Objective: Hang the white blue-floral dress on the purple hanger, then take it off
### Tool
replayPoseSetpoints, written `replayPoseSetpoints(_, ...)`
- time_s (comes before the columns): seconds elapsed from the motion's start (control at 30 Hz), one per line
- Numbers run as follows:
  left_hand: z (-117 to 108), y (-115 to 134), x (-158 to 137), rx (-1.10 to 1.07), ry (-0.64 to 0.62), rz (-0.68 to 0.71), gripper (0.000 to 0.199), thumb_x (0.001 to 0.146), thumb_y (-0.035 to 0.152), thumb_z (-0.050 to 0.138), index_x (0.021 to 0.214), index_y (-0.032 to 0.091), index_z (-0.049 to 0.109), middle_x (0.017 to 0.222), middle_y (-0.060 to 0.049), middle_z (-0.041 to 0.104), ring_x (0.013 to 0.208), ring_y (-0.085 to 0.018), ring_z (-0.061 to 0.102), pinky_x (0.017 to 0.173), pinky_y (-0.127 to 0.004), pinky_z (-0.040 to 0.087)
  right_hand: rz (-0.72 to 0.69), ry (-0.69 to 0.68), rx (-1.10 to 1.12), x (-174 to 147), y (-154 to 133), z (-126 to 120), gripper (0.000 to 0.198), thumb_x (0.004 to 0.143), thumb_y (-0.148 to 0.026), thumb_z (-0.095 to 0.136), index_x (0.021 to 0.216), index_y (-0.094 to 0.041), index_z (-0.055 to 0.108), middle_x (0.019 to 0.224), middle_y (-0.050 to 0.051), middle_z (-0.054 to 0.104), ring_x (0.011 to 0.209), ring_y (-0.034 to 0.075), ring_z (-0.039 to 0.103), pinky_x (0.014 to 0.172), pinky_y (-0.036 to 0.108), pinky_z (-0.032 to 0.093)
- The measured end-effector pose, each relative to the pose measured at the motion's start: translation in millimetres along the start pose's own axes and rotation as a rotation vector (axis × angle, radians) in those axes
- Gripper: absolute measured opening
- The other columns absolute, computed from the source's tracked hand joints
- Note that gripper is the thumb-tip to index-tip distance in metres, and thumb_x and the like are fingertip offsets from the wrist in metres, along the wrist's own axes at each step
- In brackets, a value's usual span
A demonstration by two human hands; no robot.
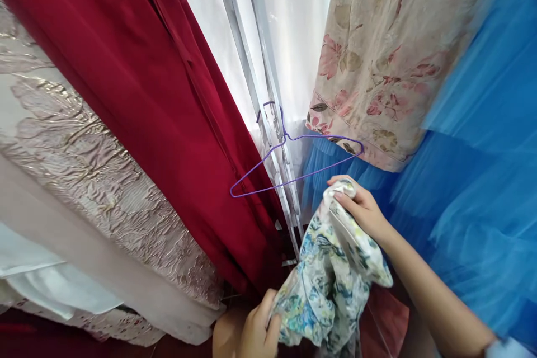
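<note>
A white floral garment [331, 268] with blue, green and yellow print hangs bunched between my two hands. My right hand [363, 207] pinches its upper edge, fingers closed on the fabric. Lower down, my left hand [262, 327] grips the garment's left side between thumb and fingers. Just above the garment, an unoccupied purple wire hanger [293, 180] hangs by its hook on a silver metal rack [243, 28]. The garment's exact kind cannot be made out, as it is crumpled.
Left of the rack hang a long red garment [138, 100] and a textured pinkish-gold one [113, 179]. To the right are a beige floral garment [377, 56] and blue tulle [482, 179]. White fabric [297, 28] lies behind the rack, and reddish floor tiles [384, 319] show below.
</note>
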State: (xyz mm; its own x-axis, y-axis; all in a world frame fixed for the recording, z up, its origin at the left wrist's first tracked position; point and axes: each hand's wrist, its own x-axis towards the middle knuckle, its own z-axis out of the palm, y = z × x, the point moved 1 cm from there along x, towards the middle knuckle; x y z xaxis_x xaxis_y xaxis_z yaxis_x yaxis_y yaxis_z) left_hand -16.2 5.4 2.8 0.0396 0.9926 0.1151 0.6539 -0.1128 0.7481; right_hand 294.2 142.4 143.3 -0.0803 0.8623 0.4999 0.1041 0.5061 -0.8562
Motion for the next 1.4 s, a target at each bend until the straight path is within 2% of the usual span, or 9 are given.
replayPoseSetpoints(0.2,-63.6,-22.7,16.4,0.178,0.211,0.249,0.025,0.086,0.018,0.044,0.091,0.021,0.068,0.098,-0.009,0.071,0.093,-0.024,0.068,0.079,-0.030,0.055,-0.113,-0.112,-0.160,65.2,32.2,29.3,0.015,0.091,-0.035,0.064,0.093,-0.021,0.069,0.122,0.008,0.057,0.118,0.026,0.056,0.107,0.039,0.040)
replayPoseSetpoints(0.4,-133.3,7.4,65.1,0.364,0.366,0.423,0.033,0.074,0.006,0.039,0.090,0.021,0.063,0.096,-0.006,0.069,0.095,-0.023,0.064,0.085,-0.033,0.049,-0.065,-0.211,-0.349,67.6,39.7,34.9,0.019,0.091,-0.027,0.057,0.073,-0.020,0.056,0.086,0.000,0.054,0.076,0.017,0.056,0.073,0.030,0.042)
replayPoseSetpoints(0.7,-200.0,60.6,166.3,0.538,0.287,0.290,0.032,0.086,0.015,0.040,0.106,0.024,0.063,0.121,-0.004,0.070,0.110,-0.025,0.064,0.091,-0.035,0.047,-0.011,-0.232,-0.384,44.5,17.2,27.6,0.022,0.090,-0.024,0.056,0.072,-0.021,0.044,0.077,-0.003,0.048,0.069,0.014,0.049,0.063,0.027,0.032)
replayPoseSetpoints(0.83,-197.3,98.8,182.3,0.482,0.297,0.300,0.027,0.090,0.018,0.042,0.106,0.026,0.062,0.122,-0.001,0.072,0.108,-0.024,0.067,0.087,-0.032,0.048,-0.012,-0.244,-0.439,37.3,7.5,32.6,0.021,0.089,-0.022,0.055,0.071,-0.020,0.044,0.078,-0.003,0.049,0.069,0.014,0.050,0.063,0.027,0.030)
replayPoseSetpoints(1.03,-157.3,155.0,192.4,0.250,0.411,0.426,0.020,0.092,0.022,0.048,0.108,0.025,0.060,0.113,-0.003,0.072,0.100,-0.020,0.067,0.086,-0.028,0.049,-0.040,-0.281,-0.413,20.1,-5.4,50.4,0.014,0.086,-0.016,0.056,0.073,-0.020,0.051,0.081,-0.002,0.056,0.073,0.015,0.055,0.065,0.028,0.033)
replayPoseSetpoints(1.13,-143.6,164.0,198.0,0.246,0.453,0.396,0.034,0.088,0.025,0.057,0.122,0.025,0.056,0.117,-0.004,0.070,0.092,-0.019,0.066,0.080,-0.027,0.048,-0.060,-0.286,-0.362,8.9,-8.6,49.1,0.013,0.084,-0.011,0.054,0.077,-0.021,0.055,0.087,-0.001,0.060,0.075,0.016,0.058,0.067,0.028,0.038)
replayPoseSetpoints(1.2,-140.5,158.6,199.2,0.299,0.457,0.345,0.028,0.086,0.025,0.059,0.114,0.024,0.061,0.104,-0.002,0.073,0.082,-0.018,0.065,0.074,-0.025,0.046,-0.098,-0.262,-0.335,0.4,-10.0,40.6,0.015,0.084,-0.010,0.053,0.083,-0.023,0.061,0.109,0.002,0.063,0.083,0.017,0.062,0.072,0.030,0.043)
replayPoseSetpoints(1.3,-141.0,141.6,196.0,0.287,0.456,0.319,0.012,0.085,0.026,0.056,0.086,0.019,0.066,0.075,0.002,0.067,0.070,-0.015,0.060,0.066,-0.023,0.042,-0.224,-0.104,-0.322,-8.2,-11.9,15.3,0.023,0.084,-0.010,0.054,0.095,-0.025,0.067,0.136,0.007,0.053,0.110,0.025,0.062,0.087,0.037,0.049)
replayPoseSetpoints(1.4,-141.1,129.6,190.6,0.260,0.507,0.315,0.020,0.087,0.029,0.055,0.075,0.017,0.066,0.064,0.004,0.056,0.064,-0.013,0.052,0.061,-0.021,0.037,-0.313,0.269,-0.373,-2.0,-12.0,-21.3,0.019,0.086,-0.014,0.055,0.093,-0.025,0.069,0.126,0.012,0.056,0.127,0.032,0.052,0.106,0.048,0.043)
